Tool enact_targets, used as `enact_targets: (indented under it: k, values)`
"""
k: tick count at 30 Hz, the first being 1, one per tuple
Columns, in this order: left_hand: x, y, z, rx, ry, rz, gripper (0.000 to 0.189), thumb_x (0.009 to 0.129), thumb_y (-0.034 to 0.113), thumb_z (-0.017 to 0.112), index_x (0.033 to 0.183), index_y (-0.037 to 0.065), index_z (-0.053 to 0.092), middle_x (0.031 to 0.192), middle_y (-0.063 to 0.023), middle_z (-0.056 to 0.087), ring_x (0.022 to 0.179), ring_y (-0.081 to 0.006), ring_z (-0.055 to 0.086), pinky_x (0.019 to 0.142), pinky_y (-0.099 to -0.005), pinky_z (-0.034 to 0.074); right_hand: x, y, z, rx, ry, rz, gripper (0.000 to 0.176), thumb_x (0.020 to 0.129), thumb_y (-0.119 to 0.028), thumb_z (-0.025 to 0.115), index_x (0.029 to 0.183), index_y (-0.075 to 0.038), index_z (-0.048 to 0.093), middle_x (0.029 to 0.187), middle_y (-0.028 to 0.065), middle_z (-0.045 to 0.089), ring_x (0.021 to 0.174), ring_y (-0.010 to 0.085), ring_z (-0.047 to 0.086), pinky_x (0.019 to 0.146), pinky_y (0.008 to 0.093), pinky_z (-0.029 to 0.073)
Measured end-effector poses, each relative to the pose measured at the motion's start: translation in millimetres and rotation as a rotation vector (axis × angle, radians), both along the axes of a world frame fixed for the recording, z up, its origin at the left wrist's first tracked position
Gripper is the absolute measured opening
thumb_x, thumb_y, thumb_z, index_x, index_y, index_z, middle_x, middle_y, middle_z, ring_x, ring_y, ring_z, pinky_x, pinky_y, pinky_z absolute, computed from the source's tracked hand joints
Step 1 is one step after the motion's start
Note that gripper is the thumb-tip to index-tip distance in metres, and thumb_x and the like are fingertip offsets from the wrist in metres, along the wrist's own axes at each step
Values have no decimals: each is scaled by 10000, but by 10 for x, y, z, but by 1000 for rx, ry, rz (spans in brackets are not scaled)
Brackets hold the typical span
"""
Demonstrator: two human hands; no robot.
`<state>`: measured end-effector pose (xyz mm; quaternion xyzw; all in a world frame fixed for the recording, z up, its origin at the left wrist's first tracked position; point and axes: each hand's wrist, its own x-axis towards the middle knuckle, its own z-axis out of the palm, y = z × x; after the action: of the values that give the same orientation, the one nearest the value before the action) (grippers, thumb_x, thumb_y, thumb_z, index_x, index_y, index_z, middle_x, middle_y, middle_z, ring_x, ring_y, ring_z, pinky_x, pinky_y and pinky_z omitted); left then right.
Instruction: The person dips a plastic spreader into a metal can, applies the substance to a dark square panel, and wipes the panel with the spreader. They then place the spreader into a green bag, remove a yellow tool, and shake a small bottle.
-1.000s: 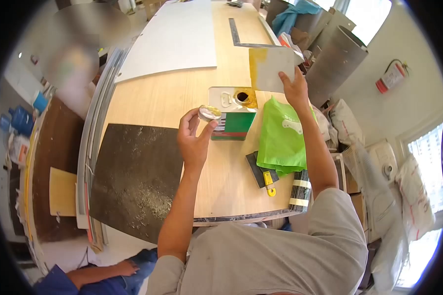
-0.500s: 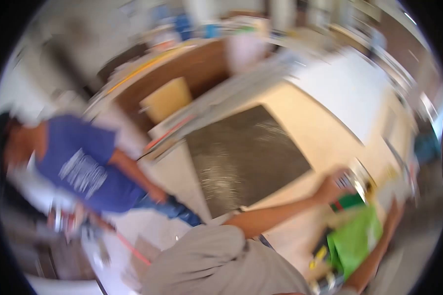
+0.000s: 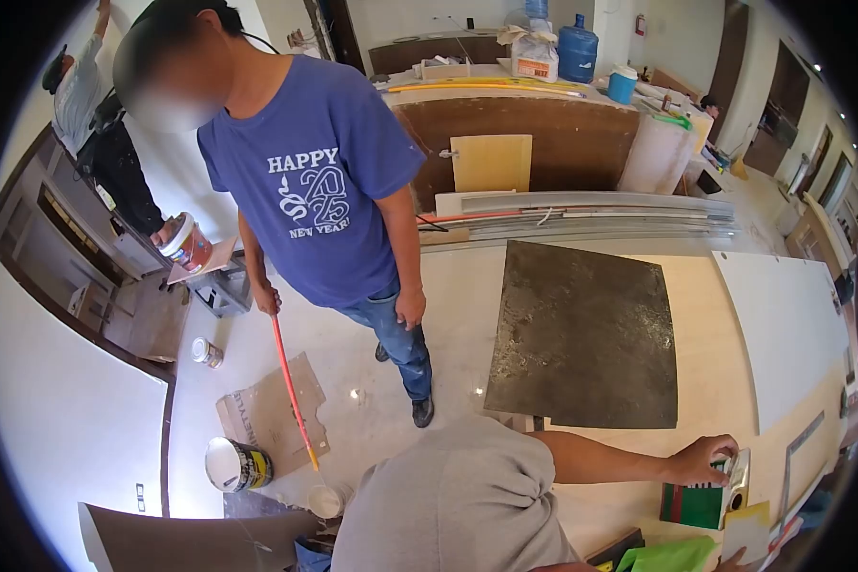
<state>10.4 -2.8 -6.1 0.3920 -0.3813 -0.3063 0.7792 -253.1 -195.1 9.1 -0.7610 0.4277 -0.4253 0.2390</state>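
Note:
My left hand (image 3: 704,461) grips the top of a green rectangular can (image 3: 693,506) with a metallic end, near the right edge of the head view. Only a little of my right hand (image 3: 733,561) shows at the bottom edge. Its fingers are by the lower end of a flat yellow-and-white piece (image 3: 748,530), beside the can. Whether they hold it is not clear. Some bright green material (image 3: 672,555) lies below the can. Behind my left arm, a dark, mottled square sheet (image 3: 586,343) rests on the pale wooden tabletop (image 3: 691,362).
A co-worker in a blue shirt (image 3: 319,172) stands across from me, holding a red pole (image 3: 294,386). A paint bucket (image 3: 238,465) stands on the floor. A white sheet (image 3: 782,334) and a metal square (image 3: 803,453) lie on the right. Another person (image 3: 105,124) reaches up the wall.
My view has swung and levelled, bringing the co-worker nearer the middle and sharpening the picture. My left hand stays on the can. My right hand has slipped mostly out of view.

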Motion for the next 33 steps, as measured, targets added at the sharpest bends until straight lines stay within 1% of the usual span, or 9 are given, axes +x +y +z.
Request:
enact_targets:
  k: [7, 8, 11, 16, 18, 21, 23, 27, 33]
  values:
    - [43, 329, 266, 121, 23, -17, 470, 681, 7, 723, 1090, -4, 493, 1114, -121, 577, 1127, -209, 527, 973, -290, 395, 199, 66, -67, -361, 185, -184, 632, 860, -312, 597, 1239, 148, 387, 1041, 306, 549, 921, 410, 564, 773, 465, 476]
    - [42, 335, 264, 125, 18, -10, 468, 682, 11, 722, 1091, 1, 495, 1112, -119, 576, 1119, -207, 531, 973, -291, 395, 220, 60, -75, -406, 210, -216, 635, 861, -319, 595, 1237, 148, 387, 1020, 304, 555, 900, 412, 568, 756, 467, 479]
    - [51, 77, -8, 24, -90, 85, 475, 673, 30, 728, 1090, 8, 503, 1108, -116, 576, 1117, -208, 532, 984, -310, 387, 287, 16, -100, -515, 265, -298, 646, 864, -341, 591, 1232, 149, 388, 959, 297, 572, 840, 419, 580, 707, 473, 487]
    - [80, 183, 56, 63, -111, 97, 483, 668, 67, 736, 1091, 9, 511, 1102, -119, 576, 1149, -219, 519, 1005, -337, 370, 345, -9, -116, -618, 319, -395, 664, 870, -379, 585, 1222, 149, 389, 856, 286, 601, 740, 430, 600, 624, 482, 502]
    - [60, 207, 37, 62, -100, 89, 487, 667, 73, 737, 1093, 8, 511, 1099, -120, 578, 1153, -220, 518, 1006, -339, 369, 385, 3, -136, -651, 337, -411, 672, 872, -393, 582, 1218, 150, 390, 815, 282, 612, 700, 434, 608, 590, 486, 508]
    - [28, 217, 36, 65, -80, 77, 491, 666, 70, 737, 1096, 7, 510, 1094, -121, 582, 1153, -218, 518, 1002, -340, 369, 377, -69, -159, -817, 284, -322, 639, 869, -363, 593, 1210, 143, 403, 791, 278, 614, 678, 432, 610, 562, 486, 504]
    - [23, 263, 81, 106, -92, 80, 494, 664, 67, 738, 1098, 6, 510, 1090, -122, 584, 1152, -218, 519, 1000, -338, 370, 396, -7, -120, -816, 253, -337, 630, 863, -353, 606, 1197, 146, 413, 779, 278, 612, 663, 435, 608, 550, 488, 504]
    - [39, 189, 45, 53, -92, 82, 489, 664, 61, 739, 1091, 4, 508, 1091, -125, 583, 1151, -219, 520, 999, -332, 370, 471, 160, 9, -847, 238, -363, 623, 863, -352, 606, 1184, 150, 424, 799, 296, 611, 674, 442, 611, 565, 488, 514]
    - [9, 89, 34, 16, -36, 42, 482, 661, 42, 739, 1079, -4, 503, 1082, -128, 581, 1151, -215, 520, 986, -317, 379, 424, 145, 23, -650, 249, -309, 655, 862, -367, 603, 1199, 161, 412, 885, 323, 607, 774, 428, 622, 651, 486, 524]
